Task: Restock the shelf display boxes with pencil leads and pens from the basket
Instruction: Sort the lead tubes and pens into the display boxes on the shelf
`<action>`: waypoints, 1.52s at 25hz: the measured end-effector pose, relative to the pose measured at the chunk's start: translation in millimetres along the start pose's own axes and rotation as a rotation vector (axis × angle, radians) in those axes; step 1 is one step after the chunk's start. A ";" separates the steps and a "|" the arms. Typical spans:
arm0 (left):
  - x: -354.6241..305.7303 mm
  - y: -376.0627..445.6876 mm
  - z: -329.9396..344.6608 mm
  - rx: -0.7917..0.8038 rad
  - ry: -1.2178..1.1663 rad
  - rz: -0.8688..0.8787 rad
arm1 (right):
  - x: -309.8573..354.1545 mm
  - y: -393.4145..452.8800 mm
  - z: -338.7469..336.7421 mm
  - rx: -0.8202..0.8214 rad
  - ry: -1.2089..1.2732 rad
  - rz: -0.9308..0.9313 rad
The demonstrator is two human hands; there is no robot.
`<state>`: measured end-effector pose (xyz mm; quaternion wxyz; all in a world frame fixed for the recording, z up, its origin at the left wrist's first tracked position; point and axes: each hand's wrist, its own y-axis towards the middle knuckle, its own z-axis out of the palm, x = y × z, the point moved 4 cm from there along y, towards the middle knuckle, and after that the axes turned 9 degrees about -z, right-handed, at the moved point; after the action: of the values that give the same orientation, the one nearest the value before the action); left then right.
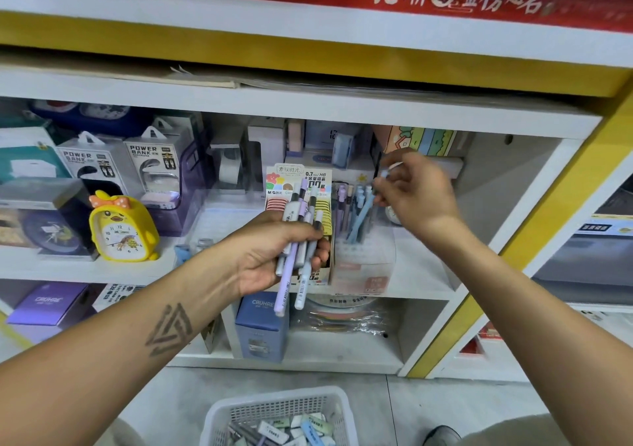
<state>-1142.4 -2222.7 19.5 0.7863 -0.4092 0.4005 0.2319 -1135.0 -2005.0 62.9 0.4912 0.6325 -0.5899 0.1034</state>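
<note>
My left hand (pixel 270 253) grips a bundle of several pastel pens (pixel 299 240), purple, white and grey, in front of the pencil lead display box (pixel 301 178). Right of that box stands a clear pen display box (pixel 366 260) holding several blue and purple pens (pixel 358 212) upright. My right hand (pixel 416 188) hovers over that clear box, and its fingertips pinch the top of a pale blue pen (pixel 384 174). On the floor below sits the white plastic basket (pixel 236 408) with small packs and pens in it.
The middle shelf (pixel 85 270) carries a yellow duck alarm clock (pixel 121 229), power bank boxes (pixel 150 161) and other boxed goods. A blue box (pixel 260 325) stands on the lower shelf. A yellow upright (pixel 534 236) bounds the bay at the right. A shoe (pixel 442 435) is beside the basket.
</note>
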 end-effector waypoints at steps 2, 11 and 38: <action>-1.0 -0.1 0.5 -0.011 0.005 0.024 | -3.5 -6.9 11.1 0.128 -0.246 -0.088; 1.4 1.1 1.7 0.006 -0.021 0.052 | -11.8 -15.3 14.3 0.232 -0.309 -0.160; 3.4 4.6 11.0 0.027 -0.014 0.047 | -13.6 -9.1 -16.6 0.037 -0.355 -0.080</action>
<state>-1138.9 -2210.9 18.4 0.7888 -0.3875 0.4076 0.2480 -1123.7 -1985.5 56.9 0.3714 0.6727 -0.6396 -0.0189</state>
